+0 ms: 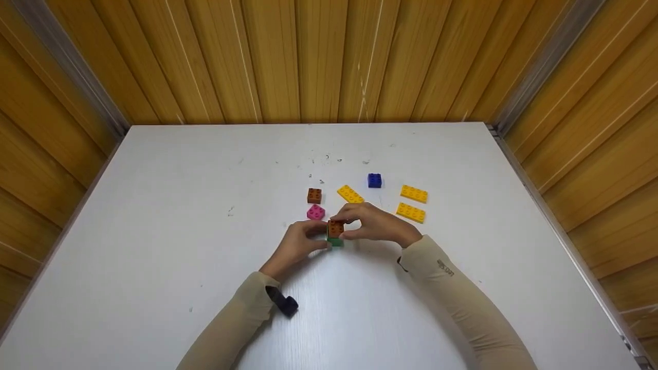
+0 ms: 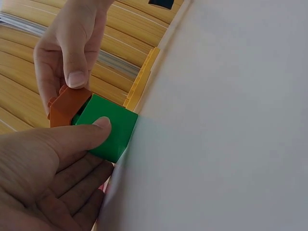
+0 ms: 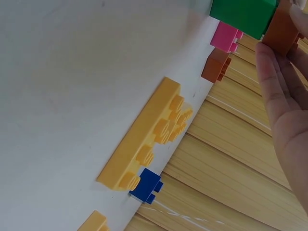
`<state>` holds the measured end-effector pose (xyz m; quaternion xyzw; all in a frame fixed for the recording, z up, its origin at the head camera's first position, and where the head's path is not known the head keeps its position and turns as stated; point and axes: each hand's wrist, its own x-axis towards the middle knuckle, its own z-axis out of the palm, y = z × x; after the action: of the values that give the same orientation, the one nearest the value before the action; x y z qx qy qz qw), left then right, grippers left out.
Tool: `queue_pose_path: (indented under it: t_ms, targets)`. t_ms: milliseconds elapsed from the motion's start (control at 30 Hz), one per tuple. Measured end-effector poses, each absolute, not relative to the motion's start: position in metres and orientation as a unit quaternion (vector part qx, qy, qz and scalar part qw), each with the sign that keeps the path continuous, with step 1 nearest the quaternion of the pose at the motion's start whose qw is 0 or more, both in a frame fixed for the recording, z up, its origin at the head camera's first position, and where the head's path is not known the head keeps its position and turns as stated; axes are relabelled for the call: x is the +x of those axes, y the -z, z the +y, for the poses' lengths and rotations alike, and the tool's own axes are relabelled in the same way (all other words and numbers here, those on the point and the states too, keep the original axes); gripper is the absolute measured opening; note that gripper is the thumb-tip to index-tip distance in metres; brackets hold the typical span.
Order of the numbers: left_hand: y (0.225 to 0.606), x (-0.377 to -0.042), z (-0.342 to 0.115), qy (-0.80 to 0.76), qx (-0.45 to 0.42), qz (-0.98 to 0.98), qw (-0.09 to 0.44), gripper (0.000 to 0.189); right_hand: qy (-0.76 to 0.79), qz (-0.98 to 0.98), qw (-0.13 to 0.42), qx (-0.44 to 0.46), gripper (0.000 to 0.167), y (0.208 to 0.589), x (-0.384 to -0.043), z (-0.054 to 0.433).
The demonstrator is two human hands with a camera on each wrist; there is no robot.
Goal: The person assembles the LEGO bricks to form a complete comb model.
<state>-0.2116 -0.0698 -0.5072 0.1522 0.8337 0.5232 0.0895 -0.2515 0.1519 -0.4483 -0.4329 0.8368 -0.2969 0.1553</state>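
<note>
my left hand [image 1: 297, 240] pinches green toy brick [image 2: 122, 129]; right hand [image 1: 379, 225] pinches brown brick [image 2: 69, 105], tilted against green. sleeve lettering [image 1: 445, 267] unreadable.

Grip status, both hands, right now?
Left grip: closed, holding the green brick.
Right grip: closed, pinching a brown brick, which sits tilted against the green one.

Beige sleeves [image 1: 457, 298], black wristband [image 1: 277, 299]

right hand [image 3: 288, 103] pinching brown brick [image 3: 279, 31], green brick [image 3: 245, 15] against it, pink brick [image 3: 224, 36], yellow brick [image 3: 138, 134], blue brick [image 3: 145, 185]
</note>
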Motion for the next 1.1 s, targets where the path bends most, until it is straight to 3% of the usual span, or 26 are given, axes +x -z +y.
queue_pose_path:
  t_ms: [1100]
  targets:
    - [0.508,-0.212,-0.070,-0.522,0.141,0.835,0.100,0.042,0.299,0.853,0.217,-0.369,0.029,0.438,-0.255,0.141]
